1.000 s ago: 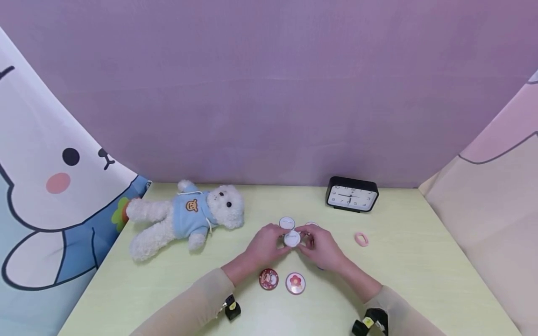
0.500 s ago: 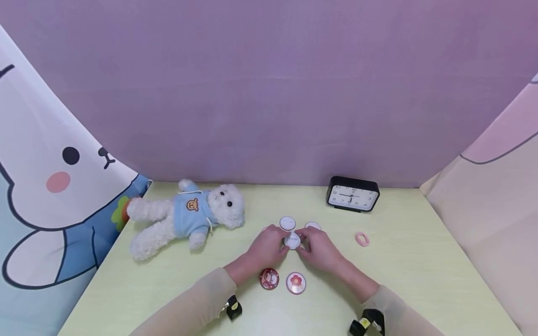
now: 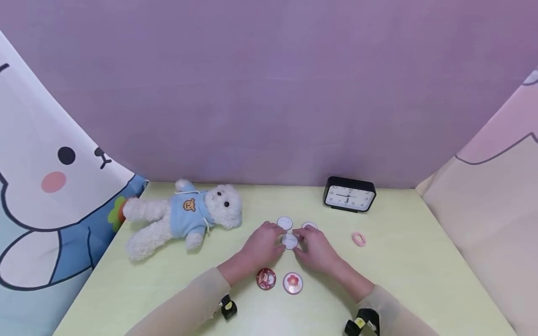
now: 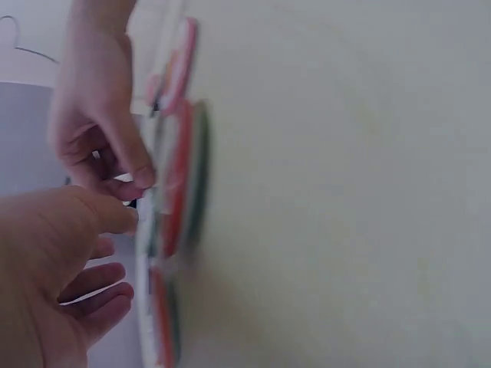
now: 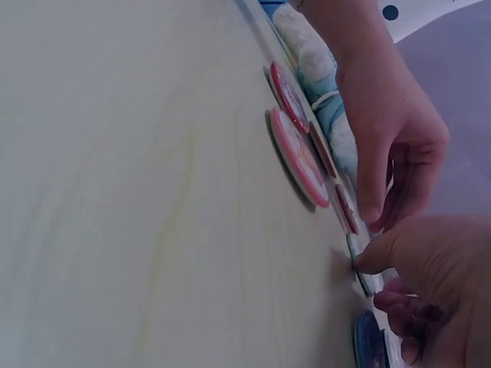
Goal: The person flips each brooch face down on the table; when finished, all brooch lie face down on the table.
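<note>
The left hand and right hand pinch a white disc by opposite edges, fingers barely parted, beyond the flower badge.

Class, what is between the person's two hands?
In the head view, a round white disc is between the left hand and right hand, with another white disc just beyond it.

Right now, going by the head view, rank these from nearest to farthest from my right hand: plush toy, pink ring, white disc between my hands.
1. White disc: immediately left of your right hand.
2. Pink ring: a little way off to that hand's right.
3. Plush toy: well to the left, beyond your left hand.
</note>
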{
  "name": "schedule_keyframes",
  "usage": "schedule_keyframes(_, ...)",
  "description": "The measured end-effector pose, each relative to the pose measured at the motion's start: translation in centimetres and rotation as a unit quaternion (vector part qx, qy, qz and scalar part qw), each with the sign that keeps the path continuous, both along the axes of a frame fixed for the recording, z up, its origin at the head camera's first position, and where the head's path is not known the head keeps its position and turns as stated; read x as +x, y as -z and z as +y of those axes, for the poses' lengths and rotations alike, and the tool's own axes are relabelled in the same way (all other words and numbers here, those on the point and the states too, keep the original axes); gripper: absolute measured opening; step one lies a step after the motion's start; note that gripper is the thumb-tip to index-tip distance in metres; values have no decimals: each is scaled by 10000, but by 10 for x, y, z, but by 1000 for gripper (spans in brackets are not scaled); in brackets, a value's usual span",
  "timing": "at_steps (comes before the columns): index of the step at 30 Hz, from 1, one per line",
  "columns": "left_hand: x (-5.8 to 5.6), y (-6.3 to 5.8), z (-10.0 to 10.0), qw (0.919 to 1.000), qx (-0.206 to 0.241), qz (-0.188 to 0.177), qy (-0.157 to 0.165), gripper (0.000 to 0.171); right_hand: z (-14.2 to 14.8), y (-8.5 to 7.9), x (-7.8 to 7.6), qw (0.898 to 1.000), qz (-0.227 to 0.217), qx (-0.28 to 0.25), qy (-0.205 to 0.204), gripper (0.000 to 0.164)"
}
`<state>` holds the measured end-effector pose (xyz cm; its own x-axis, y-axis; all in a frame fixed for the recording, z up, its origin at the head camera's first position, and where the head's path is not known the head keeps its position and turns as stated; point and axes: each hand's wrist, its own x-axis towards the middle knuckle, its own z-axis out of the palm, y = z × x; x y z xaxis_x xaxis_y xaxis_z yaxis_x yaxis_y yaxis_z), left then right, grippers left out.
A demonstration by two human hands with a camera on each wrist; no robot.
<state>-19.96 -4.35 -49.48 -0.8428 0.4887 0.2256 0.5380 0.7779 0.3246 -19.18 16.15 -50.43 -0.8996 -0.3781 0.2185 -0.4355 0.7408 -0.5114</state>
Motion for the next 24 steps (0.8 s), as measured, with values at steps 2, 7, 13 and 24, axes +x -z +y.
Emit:
schedule_keyframes(2, 1, -6, -7, 9996, 241, -110, -11, 38, 0, -4, 1, 10000, -4, -22, -20, 43)
schedule_keyframes(7, 6, -8, -35, 9978, 622, -230, 3, 36, -7, -8, 7, 9994, -88, -193, -257, 37)
schedule_keyframes(13, 15, -3, -60, 9978, 584, -304, -29, 35, -20, -15, 14, 9966, -342, -237, -706, 27)
schedule_keyframes(24, 30, 2, -77, 9962, 530, -688, -113, 40, -46, -20, 20, 9922, -711, 285, -985, 30)
